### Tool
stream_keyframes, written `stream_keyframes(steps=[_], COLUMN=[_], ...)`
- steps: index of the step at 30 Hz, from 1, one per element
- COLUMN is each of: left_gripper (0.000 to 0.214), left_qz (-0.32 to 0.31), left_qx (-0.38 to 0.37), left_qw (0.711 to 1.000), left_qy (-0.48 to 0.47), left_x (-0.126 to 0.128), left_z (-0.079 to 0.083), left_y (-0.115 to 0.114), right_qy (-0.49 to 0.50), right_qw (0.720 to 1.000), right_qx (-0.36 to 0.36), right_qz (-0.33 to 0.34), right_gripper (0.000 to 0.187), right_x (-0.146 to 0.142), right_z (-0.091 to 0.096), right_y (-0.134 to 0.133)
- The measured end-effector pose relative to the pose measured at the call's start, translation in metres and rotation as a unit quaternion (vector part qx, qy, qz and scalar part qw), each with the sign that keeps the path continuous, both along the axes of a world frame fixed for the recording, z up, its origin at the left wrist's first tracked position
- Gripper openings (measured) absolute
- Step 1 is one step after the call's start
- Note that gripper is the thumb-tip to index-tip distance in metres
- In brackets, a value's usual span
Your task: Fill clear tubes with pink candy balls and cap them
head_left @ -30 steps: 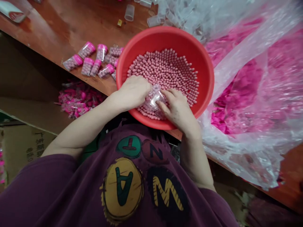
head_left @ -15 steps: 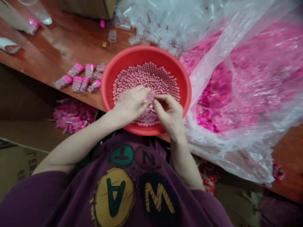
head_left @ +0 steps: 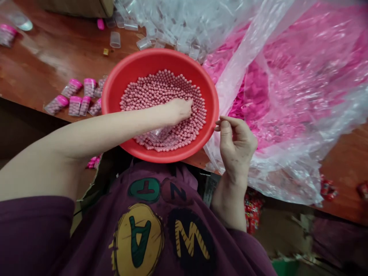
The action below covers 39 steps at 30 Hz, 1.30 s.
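Observation:
A red plastic bowl (head_left: 208, 138) holds many small pink beads (head_left: 155, 90). My left hand (head_left: 181, 110) reaches into it, its curled fingers down among the beads; anything inside them is hidden. Clear plastic pieces (head_left: 161, 134) lie on the beads below my left wrist. At the bowl's right rim is my right hand (head_left: 237, 143), fingers half bent and slightly apart, with nothing visible in them. Behind this hand a clear plastic bag (head_left: 232, 84) spreads over a heap of bright pink pieces (head_left: 253, 92).
Several bead-filled clear containers with pink caps (head_left: 75, 105) lie left of the bowl on the wooden table (head_left: 37, 73). Many clear empty cups (head_left: 172, 23) are heaped behind it. A cardboard box (head_left: 77, 5) stands at the back left. Red packets (head_left: 252, 212) lie below the table edge.
My hands have parted from the clear piece they held together over the bowl. The left has gone deeper into the beads; the right has moved rightward to the rim. The view has shifted right.

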<state>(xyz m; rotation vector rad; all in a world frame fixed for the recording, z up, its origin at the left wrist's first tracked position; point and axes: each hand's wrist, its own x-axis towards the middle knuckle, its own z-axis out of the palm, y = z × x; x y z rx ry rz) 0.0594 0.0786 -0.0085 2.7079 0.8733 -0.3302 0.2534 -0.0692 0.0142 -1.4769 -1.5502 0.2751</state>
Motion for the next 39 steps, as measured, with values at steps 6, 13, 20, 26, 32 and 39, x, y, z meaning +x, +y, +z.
stream_keyframes(steps=[6,13,20,26,32,39], left_gripper=[0.029,0.021,0.015,0.019,0.013,0.019], left_qz=[0.068,0.215,0.425,0.497,0.455,0.473], left_qx=[-0.157,-0.426,-0.533,-0.523,-0.521,-0.480], left_qw=[0.979,0.792,0.506,0.420,0.457,0.444], left_qy=[-0.110,-0.382,-0.528,-0.550,-0.559,-0.591], left_x=[0.000,-0.066,-0.074,-0.069,-0.076,-0.072], left_z=[0.016,0.053,0.044,0.035,0.033,0.032], left_y=[-0.009,-0.050,-0.095,-0.096,-0.097,-0.097], right_qy=[-0.012,0.033,0.023,0.055,0.068,0.010], right_qw=[0.999,0.992,0.966,0.965,0.965,0.958], right_qx=[0.024,0.005,-0.065,-0.111,-0.116,-0.103], right_qz=[0.024,0.124,0.250,0.231,0.226,0.267], right_gripper=[0.018,0.021,0.028,0.020,0.021,0.026], right_x=[0.001,-0.025,-0.054,-0.075,-0.078,-0.067], right_z=[0.000,0.003,0.015,-0.004,-0.009,-0.002], right_y=[0.002,0.018,0.029,0.050,0.068,0.047])
